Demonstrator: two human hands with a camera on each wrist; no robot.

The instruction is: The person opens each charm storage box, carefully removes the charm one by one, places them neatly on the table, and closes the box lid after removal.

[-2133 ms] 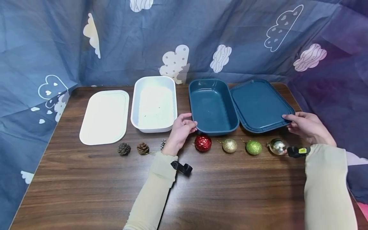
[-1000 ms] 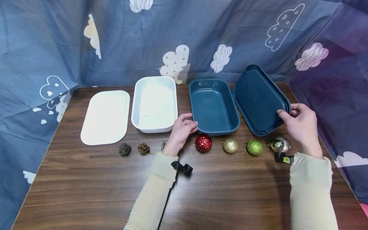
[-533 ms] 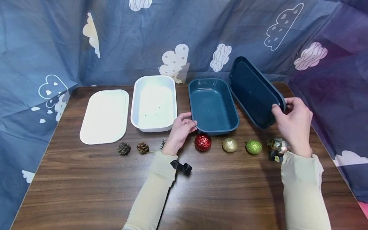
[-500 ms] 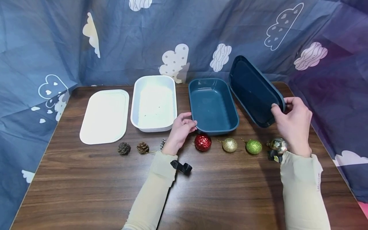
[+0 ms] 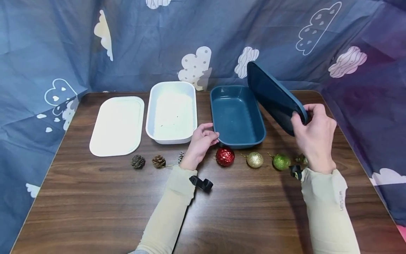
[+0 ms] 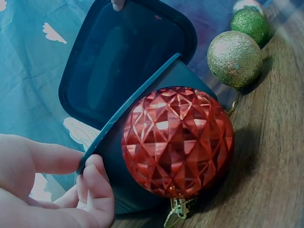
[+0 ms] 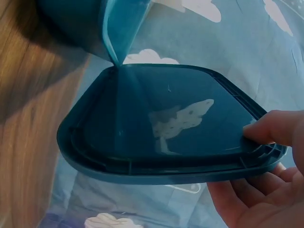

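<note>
My left hand (image 5: 201,144) pinches the near-left rim of a dark blue plastic food container (image 5: 237,120). Close below that hand sits a textured red Christmas ball (image 5: 225,156), large in the left wrist view. With thumb above and fingers beneath, my right hand (image 5: 315,135) grips a corner of the matching blue lid (image 5: 273,97). The lid is raised and tilted steeply beside the container's right side, its ridged inner face toward the container. In the right wrist view the far edge of the lid (image 7: 156,171) appears close to the container's rim; contact is unclear.
A gold glitter ball (image 5: 254,159) and a green one (image 5: 281,162) lie in front; a shiny ball is mostly hidden by my right wrist. Leftward are a white container (image 5: 171,113), its white lid (image 5: 117,126) and small pine cones (image 5: 159,161). A cloud-print curtain (image 5: 133,46) hangs behind.
The blue lid, flat on the table at first, has been lifted, tipped up and brought left toward the blue container by my right hand. My left hand stays on the rim.
</note>
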